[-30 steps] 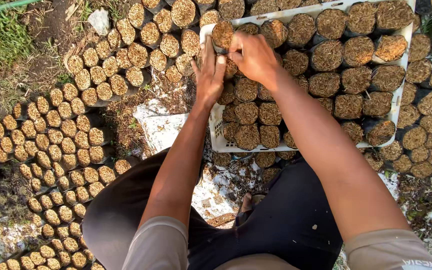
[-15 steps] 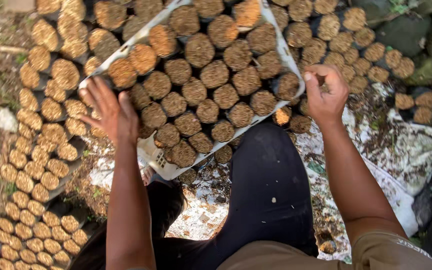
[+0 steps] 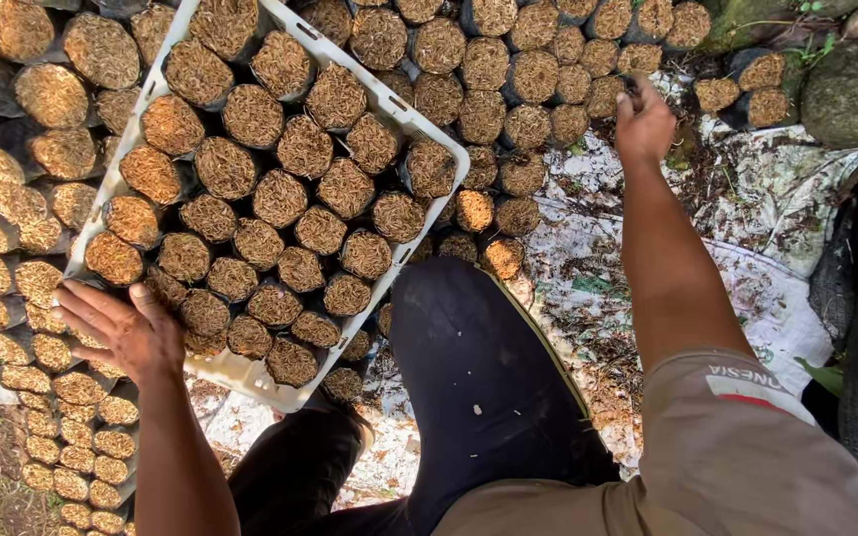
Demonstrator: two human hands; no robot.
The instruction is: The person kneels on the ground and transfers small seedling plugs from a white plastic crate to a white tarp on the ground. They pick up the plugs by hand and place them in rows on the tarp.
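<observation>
L hand (image 3: 121, 333): fingers spread, gripping the near-left corner of the tray (image 3: 240, 372), thumb over the rim, touching the bags at that edge.
R hand (image 3: 644, 121): extended to the ground bags (image 3: 538, 94) at upper right, fingers curled onto one bag; exact grip can't be told, fingertips hidden.

Risk (judgement):
- Tray held at one corner only and tilted. Full load may tip it; bags could slide to the low side or spill.
- White plastic rim may flex or slip from the L hand.
- R arm at full reach, so body balance is weak.

Tray condition: white, rectangular, slotted walls, packed w/ rows of small black bags filled w/ brown husk-like medium. Position: above the person's knee (image 3: 469, 328), over the ground rows.
</observation>
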